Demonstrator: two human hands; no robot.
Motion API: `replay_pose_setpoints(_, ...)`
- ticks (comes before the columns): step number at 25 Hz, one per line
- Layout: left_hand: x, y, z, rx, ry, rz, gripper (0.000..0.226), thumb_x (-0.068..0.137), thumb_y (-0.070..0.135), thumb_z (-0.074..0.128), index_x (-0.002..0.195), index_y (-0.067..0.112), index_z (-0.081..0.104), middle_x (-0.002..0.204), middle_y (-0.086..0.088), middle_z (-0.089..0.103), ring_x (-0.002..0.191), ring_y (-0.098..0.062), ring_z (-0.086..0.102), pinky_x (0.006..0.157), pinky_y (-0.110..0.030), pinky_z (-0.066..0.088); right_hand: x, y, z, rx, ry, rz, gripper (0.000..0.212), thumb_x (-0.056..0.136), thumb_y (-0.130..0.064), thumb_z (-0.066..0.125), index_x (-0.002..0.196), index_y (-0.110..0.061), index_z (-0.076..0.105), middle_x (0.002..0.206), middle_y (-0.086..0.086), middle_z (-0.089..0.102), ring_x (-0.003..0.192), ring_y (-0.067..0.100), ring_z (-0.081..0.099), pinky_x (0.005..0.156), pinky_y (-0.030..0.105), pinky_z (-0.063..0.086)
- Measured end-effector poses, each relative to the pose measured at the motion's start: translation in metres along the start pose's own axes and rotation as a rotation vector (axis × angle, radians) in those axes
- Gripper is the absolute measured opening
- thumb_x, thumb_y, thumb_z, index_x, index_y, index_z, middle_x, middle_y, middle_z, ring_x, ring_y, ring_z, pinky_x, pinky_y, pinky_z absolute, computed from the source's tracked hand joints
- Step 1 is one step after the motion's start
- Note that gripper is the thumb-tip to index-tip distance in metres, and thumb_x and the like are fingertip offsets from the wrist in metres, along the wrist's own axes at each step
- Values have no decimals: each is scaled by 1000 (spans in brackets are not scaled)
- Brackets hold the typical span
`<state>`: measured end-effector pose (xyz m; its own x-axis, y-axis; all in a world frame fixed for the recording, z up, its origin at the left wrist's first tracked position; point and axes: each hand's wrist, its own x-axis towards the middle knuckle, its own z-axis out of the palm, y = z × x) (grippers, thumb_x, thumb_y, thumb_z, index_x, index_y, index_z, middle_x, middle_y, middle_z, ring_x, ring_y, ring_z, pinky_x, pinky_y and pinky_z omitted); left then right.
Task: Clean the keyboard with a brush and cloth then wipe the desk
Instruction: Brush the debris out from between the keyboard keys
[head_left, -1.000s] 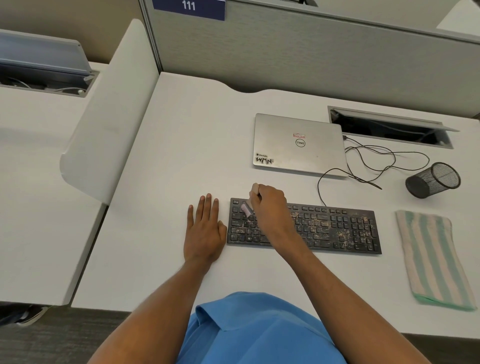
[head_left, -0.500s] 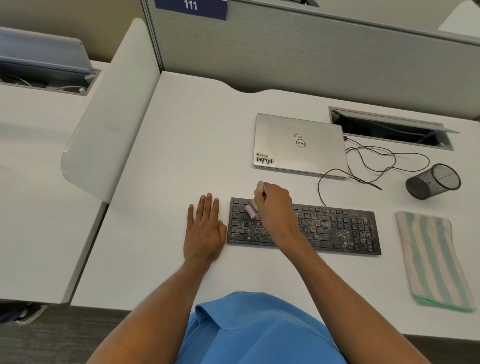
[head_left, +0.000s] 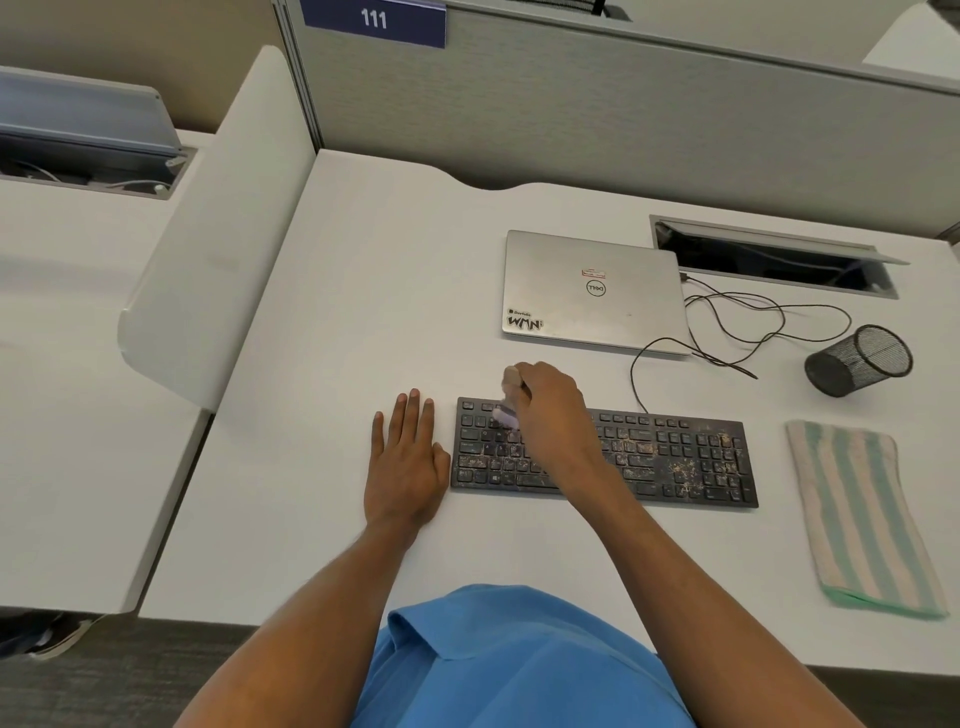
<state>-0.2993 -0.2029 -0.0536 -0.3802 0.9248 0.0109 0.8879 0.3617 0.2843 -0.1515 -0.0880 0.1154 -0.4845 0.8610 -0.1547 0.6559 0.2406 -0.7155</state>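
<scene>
Your right hand (head_left: 551, 415) gripped the brush (head_left: 508, 400) over the upper-left keys of the dirty keyboard (head_left: 675, 457), frame centre. Your left hand (head_left: 408, 467) lay flat, fingers straight, on the tabletop (head_left: 363, 312) just left of it; the striped cloth (head_left: 857, 519) lay at right.

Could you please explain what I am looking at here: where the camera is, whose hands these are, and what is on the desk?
There is no machine here. This is a single picture from a wide-angle camera worn on a person's head, looking down at their own two bare hands.

The left hand lies flat on the white desk, beside the left end of a black keyboard speckled with crumbs. The right hand grips a small brush with pale bristles, set against the keyboard's upper left keys.

To the right lies a green-and-beige striped cloth, with no hand on it. Behind the keyboard are a closed silver laptop, a thin black cable and a black wire-mesh pen cup lying on its side.
</scene>
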Motion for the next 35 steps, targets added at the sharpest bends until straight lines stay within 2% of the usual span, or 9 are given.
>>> replay_pose_setpoints(3,0,0,0,7,0,1,67,103,31,30,166,12,26,176,-8,15,164,-23,8,133,-50,6,2,-13,7,-88,-89,-75,28,102,-10,49,79,-22,58,92,1,59,90,15,64,72,18,53)
replay_pose_setpoints(6,-1,-1,1,7,-1,2,68,102,32,28,167,12,25,177,-8,13,164,-22,6,133,-50,6,2,-22,22,-147,-174,-117,20,101,-19,51,94,-10,67,93,0,66,81,7,63,74,18,50)
replay_pose_setpoints(12,0,-1,1,-7,14,2,67,102,32,28,166,12,27,176,-8,16,164,-23,9,133,-50,6,1,-10,14,-364,-140,-68,20,98,-9,53,107,-19,69,100,-4,70,91,14,66,67,23,43)
replay_pose_setpoints(15,0,-1,2,-11,22,8,67,102,32,29,166,12,29,176,-9,18,164,-23,11,133,-51,7,-1,3,-2,-352,-141,-2,18,98,-1,53,97,-7,69,92,7,71,73,12,68,55,1,39)
replay_pose_setpoints(19,0,-1,2,-15,28,7,67,102,33,30,165,11,31,175,-9,19,164,-24,12,133,-51,7,4,10,-10,-386,-62,22,18,96,-2,49,89,-12,62,84,7,56,75,22,60,77,38,59)
replay_pose_setpoints(23,0,-1,2,-11,20,2,67,102,32,30,166,12,28,176,-9,17,164,-23,10,133,-50,5,8,-8,-6,-289,-51,-28,19,101,-11,51,87,-6,64,89,11,69,67,-3,63,57,4,40)
replay_pose_setpoints(27,0,-1,1,-4,11,0,67,102,32,30,166,13,27,176,-8,15,164,-22,9,133,-49,4,9,-18,10,-301,-117,-43,19,101,-13,51,102,-14,71,99,-3,73,68,-6,50,53,4,29)
replay_pose_setpoints(32,0,-1,1,-7,4,1,68,102,34,28,167,14,25,176,-7,15,164,-22,8,133,-49,3,7,-6,-10,-276,-89,42,20,100,-5,50,101,-5,70,99,10,73,69,-1,59,55,-1,37)
replay_pose_setpoints(35,1,-1,2,-5,9,0,68,102,33,29,166,13,27,176,-8,17,164,-23,10,133,-50,6,9,4,-15,-328,-24,114,22,98,-9,49,88,-21,65,83,0,63,74,16,62,75,29,56)
